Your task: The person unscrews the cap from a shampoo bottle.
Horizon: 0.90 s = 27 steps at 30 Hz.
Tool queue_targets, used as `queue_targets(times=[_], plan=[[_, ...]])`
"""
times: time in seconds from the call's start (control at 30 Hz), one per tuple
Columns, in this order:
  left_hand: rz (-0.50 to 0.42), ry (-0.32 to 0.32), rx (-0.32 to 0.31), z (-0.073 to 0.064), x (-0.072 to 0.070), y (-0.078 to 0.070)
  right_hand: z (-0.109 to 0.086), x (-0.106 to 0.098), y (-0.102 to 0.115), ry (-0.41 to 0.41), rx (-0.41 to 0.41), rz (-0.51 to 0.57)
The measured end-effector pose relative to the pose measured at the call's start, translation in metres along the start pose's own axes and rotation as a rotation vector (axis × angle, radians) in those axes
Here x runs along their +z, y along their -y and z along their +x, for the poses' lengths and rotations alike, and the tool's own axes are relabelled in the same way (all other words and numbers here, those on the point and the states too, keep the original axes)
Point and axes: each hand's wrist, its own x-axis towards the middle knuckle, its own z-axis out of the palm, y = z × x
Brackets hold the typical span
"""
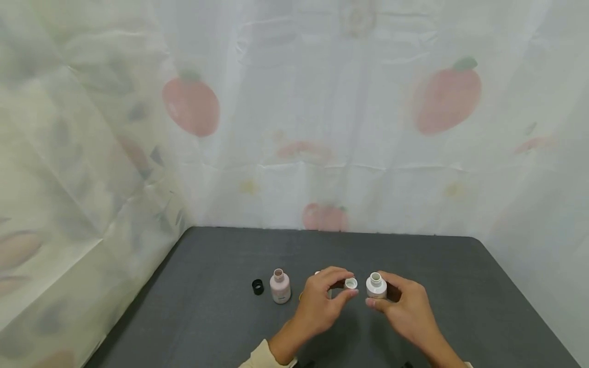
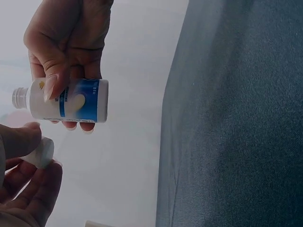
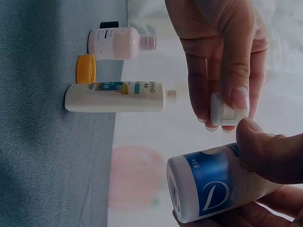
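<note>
Between thumb and fingertips, my left hand [image 1: 319, 302] pinches a small white bottle cap [image 1: 351, 283], its hollow side facing up in the head view. My right hand [image 1: 410, 306] grips a small white bottle [image 1: 376, 287] by its sides. The bottle has a blue label [image 3: 208, 182] and a bare threaded neck [image 2: 20, 98]. Cap and bottle are held side by side above the table, a short gap between them in the head view. Fingers of the right hand wrap round the bottle and cover part of its label.
On the dark grey table [image 1: 221, 255], an uncapped pink bottle [image 1: 280, 290] stands beside a black cap [image 1: 258, 287]. A taller white bottle [image 3: 118, 98] without a cap stands near a yellow cap [image 3: 86, 69]; my left hand mostly hides both in the head view. A fruit-print curtain [image 1: 257, 128] hangs behind.
</note>
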Motion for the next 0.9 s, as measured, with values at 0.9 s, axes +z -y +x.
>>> queue_targets(times=[0.9], plan=[[0.27,0.051,-0.026,0.006,0.02,0.006,0.016,0.007,-0.026,0.042,0.077,0.004]])
